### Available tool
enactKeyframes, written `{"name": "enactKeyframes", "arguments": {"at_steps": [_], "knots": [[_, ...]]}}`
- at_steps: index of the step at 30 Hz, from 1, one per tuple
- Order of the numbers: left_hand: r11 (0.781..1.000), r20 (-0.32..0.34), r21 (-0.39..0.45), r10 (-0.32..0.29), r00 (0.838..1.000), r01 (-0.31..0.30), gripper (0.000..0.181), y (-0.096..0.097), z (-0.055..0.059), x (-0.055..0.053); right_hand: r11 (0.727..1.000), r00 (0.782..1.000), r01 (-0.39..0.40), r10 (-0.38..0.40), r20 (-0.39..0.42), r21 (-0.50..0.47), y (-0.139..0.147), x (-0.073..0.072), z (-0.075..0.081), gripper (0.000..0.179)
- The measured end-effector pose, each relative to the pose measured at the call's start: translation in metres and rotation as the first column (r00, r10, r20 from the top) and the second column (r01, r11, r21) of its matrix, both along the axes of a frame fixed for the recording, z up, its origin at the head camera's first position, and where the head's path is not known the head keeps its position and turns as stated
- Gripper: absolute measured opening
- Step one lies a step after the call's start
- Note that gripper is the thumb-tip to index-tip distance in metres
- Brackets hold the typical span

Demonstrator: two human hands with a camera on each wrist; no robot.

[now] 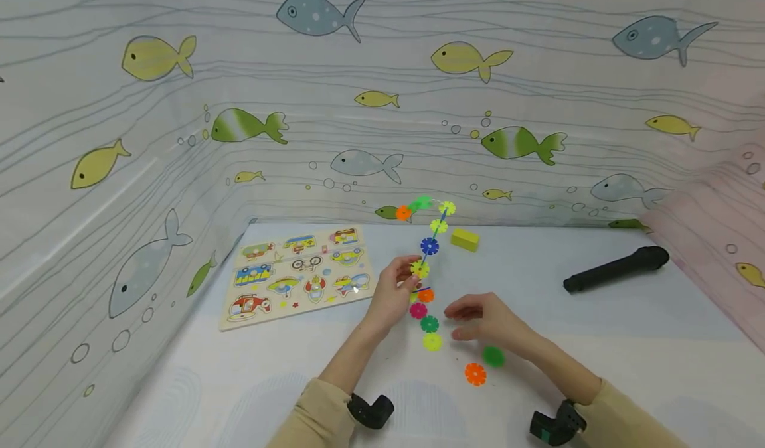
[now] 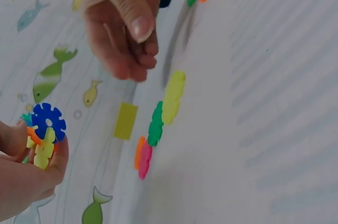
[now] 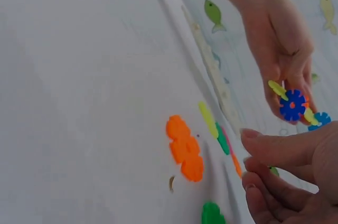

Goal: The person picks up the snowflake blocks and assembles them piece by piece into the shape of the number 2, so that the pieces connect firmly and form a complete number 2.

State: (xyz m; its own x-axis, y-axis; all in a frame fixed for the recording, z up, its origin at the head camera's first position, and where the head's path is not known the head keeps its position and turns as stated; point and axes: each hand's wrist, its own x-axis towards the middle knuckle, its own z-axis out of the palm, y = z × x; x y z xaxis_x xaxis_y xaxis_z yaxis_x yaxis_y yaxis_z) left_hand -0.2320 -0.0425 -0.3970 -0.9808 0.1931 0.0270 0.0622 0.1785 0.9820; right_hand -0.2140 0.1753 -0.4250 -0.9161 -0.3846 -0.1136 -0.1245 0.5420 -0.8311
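Between thumb and fingers, my left hand pinches a chain of notched plastic discs by a yellow disc. The chain rises past a blue disc and curves over to a green disc and an orange end disc. My right hand hovers over the table, fingers loosely bent, holding nothing; the left wrist view shows its empty fingers. Between the hands lie a yellow disc, a green one, a pink one and an orange one.
Below the right hand lie an orange disc and a green disc. A wooden vehicle puzzle board lies at the left. Toward the back are a yellow block and, farther right, a black microphone. Fish-patterned sheeting surrounds the table.
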Motion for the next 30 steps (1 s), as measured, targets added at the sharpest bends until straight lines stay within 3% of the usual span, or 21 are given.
{"name": "enactKeyframes", "arguments": {"at_steps": [4, 8, 12, 16, 21, 26, 30], "knots": [[1.0, -0.015, -0.02, -0.001, 1.0, 0.0, 0.037, 0.001, 0.002, 0.001, 0.989, 0.99, -0.141, 0.141, 0.007, 0.055, 0.019, 0.01, -0.002, 0.032], [0.999, -0.025, -0.045, -0.003, 1.0, 0.002, 0.037, 0.002, 0.003, 0.002, 0.954, 0.957, -0.291, 0.292, -0.001, 0.079, 0.03, 0.018, -0.006, 0.028], [0.999, -0.02, -0.05, -0.006, 1.0, 0.005, 0.037, 0.002, 0.001, 0.002, 0.931, 0.936, -0.35, 0.352, -0.002, 0.106, 0.032, 0.023, -0.01, 0.024], [0.999, -0.02, -0.047, -0.007, 1.0, 0.007, 0.037, 0.004, -0.001, 0.001, 0.931, 0.94, -0.333, 0.339, -0.016, 0.152, 0.03, 0.022, -0.01, 0.021], [0.999, -0.012, -0.036, -0.008, 1.0, 0.008, 0.037, 0.006, -0.002, 0.001, 0.941, 0.948, -0.293, 0.309, -0.072, 0.171, 0.029, 0.009, -0.007, 0.023], [0.999, -0.013, -0.038, -0.008, 1.0, 0.007, 0.036, 0.006, -0.002, 0.002, 0.97, 0.979, -0.157, 0.178, -0.098, 0.187, 0.024, -0.008, -0.007, 0.025], [0.999, -0.004, -0.035, -0.012, 1.0, 0.012, 0.036, 0.007, -0.002, 0.003, 0.985, 0.99, -0.039, 0.062, -0.129, 0.17, 0.014, -0.018, -0.009, 0.024]]}}
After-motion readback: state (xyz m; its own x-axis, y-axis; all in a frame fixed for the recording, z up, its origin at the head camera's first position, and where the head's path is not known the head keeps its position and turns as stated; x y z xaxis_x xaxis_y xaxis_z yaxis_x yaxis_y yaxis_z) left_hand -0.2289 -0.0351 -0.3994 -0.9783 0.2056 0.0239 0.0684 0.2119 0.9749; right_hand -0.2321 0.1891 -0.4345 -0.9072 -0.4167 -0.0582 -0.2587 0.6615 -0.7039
